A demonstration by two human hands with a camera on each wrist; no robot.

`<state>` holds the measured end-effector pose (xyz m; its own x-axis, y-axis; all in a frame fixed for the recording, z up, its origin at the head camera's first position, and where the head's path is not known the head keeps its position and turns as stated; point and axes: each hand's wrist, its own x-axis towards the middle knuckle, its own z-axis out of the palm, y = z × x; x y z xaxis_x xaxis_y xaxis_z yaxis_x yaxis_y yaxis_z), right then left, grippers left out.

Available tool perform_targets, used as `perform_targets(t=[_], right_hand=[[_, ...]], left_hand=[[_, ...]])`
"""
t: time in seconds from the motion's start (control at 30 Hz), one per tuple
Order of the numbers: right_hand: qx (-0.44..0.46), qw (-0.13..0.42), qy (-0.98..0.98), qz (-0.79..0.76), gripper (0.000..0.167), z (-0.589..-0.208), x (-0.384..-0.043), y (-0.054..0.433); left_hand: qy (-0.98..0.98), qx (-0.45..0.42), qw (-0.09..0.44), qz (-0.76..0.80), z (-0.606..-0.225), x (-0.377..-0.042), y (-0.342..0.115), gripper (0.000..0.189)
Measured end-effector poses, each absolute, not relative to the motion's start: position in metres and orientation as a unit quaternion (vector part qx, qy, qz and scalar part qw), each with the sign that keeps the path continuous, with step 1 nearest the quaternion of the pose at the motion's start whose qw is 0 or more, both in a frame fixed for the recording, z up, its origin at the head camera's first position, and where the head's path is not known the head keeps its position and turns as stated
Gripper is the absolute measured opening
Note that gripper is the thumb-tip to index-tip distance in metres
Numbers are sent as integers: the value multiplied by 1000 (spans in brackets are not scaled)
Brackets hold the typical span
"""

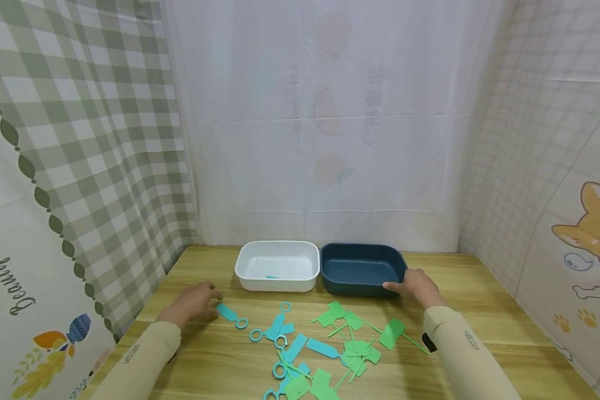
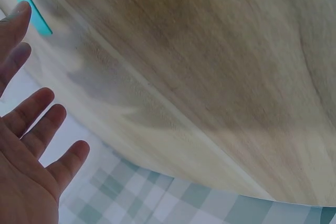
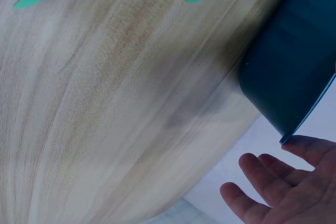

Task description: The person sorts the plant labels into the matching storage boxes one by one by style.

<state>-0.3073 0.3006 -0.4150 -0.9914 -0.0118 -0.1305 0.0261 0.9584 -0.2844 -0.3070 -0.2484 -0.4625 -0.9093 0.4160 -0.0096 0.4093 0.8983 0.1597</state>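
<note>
My left hand (image 1: 196, 303) hovers low over the table's left side, beside a blue tag (image 1: 227, 313) with a ring end. In the left wrist view its fingers (image 2: 38, 135) are spread, and the thumb overlaps the edge of a blue strip (image 2: 32, 9). My right hand (image 1: 418, 286) grips the front right corner of a dark blue bin (image 1: 362, 289), thumb at the front wall. The right wrist view has one fingertip at the bin's rim and the other fingers (image 3: 265, 177) off it. To its left stands a white bin (image 1: 277, 285) with a bit of blue inside.
Several blue ring-ended tags (image 1: 295, 349) lie mid-table. Several green tags (image 1: 392, 333) with thin tails are scattered to their right, some overlapping the blue ones. A white curtain (image 1: 325, 166) hangs behind the bins, with a checked cloth (image 1: 130, 122) on the left.
</note>
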Motion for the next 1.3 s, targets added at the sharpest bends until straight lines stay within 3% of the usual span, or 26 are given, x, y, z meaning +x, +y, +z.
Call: perform_targets(t=[1.3], right_hand=[[4,61,988,-144,87,-418,-308,302]], left_hand=[[967,243,-11,75,-469,-299,-252,15]])
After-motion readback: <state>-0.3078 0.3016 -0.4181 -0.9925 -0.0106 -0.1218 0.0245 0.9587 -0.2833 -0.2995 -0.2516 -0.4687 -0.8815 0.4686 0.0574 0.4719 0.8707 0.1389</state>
